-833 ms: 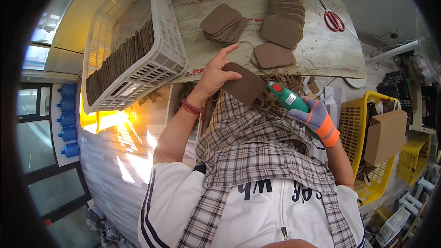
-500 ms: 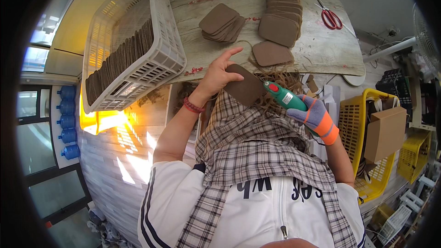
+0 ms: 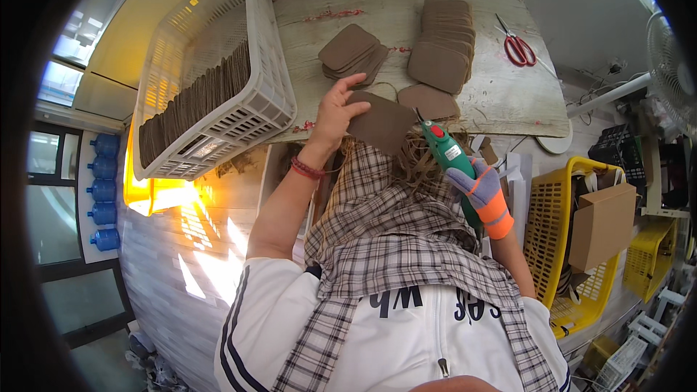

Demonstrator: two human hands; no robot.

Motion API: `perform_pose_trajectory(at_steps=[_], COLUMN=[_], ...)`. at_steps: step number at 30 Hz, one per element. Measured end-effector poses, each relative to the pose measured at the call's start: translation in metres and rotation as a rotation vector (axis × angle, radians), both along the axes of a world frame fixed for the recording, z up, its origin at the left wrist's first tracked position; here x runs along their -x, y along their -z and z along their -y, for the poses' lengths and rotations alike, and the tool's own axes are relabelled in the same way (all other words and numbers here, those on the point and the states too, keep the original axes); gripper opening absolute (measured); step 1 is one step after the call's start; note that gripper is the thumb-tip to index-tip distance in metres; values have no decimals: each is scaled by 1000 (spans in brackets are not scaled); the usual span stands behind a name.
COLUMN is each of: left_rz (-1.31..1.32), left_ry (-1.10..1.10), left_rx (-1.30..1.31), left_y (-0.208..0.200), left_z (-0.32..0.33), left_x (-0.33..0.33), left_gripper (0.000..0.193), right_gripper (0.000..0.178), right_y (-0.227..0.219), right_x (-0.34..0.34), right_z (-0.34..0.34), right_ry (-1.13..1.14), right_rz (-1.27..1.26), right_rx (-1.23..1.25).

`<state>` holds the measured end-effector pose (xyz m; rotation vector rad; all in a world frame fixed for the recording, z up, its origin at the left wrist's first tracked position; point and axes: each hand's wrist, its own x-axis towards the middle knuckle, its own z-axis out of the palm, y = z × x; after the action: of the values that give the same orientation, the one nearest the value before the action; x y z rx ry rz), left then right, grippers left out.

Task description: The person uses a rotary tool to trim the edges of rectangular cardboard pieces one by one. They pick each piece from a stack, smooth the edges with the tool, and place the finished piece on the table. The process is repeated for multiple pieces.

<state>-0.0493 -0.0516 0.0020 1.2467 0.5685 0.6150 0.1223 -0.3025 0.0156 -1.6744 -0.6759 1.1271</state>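
My bare left hand point(image 3: 335, 117) pinches a dark brown rounded-square pad point(image 3: 381, 125) at its left edge, between thumb and fingers, above my lap. In my gloved right hand point(image 3: 479, 192) is a green handheld power tool point(image 3: 444, 147) with a red button, its thin tip pointing up and left. That tip is close to the pad's right corner; whether they touch, I cannot tell. Brown scrap strips point(image 3: 415, 167) hang below the pad over my checked apron point(image 3: 406, 239). Just beyond, a single-looking brown pad point(image 3: 428, 103) lies at the table's near edge.
Two piles of brown pads, a left pile point(image 3: 353, 49) and a taller right pile point(image 3: 441, 58), lie on the worn table point(image 3: 501, 105). Red-handled scissors point(image 3: 518, 51) are at right. A white crate point(image 3: 272, 94) holds rows of pads. A yellow basket point(image 3: 541, 236) stands right of me.
The tool has swung more upright, its tip moving up from the pad's right side. The pad has turned slightly in my left hand. My right hand has dropped a little toward me.
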Motion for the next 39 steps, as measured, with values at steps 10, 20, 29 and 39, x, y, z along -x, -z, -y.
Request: perform_pose_trajectory(at_steps=[10,20,29,39], left_rz=[-414,-587,-738,-419], left_ry=[-800,-51,-110,183], left_rx=[-662,-1344,-1224,430], left_y=[13,60,54,17], left_z=[-99,25,33,-7], left_x=[-44,-84,-102,-105], left_gripper=[38,53,53,35], right_gripper=[30,33,32,31], right_y=[17,39,44,30], right_x=[-18,-17,-17,-22], right_z=[38,66,71,67], right_ry=[185,325,350,336], right_rz=[-109,-88,-93,-89], right_rx=[-72,-16,-17,-49])
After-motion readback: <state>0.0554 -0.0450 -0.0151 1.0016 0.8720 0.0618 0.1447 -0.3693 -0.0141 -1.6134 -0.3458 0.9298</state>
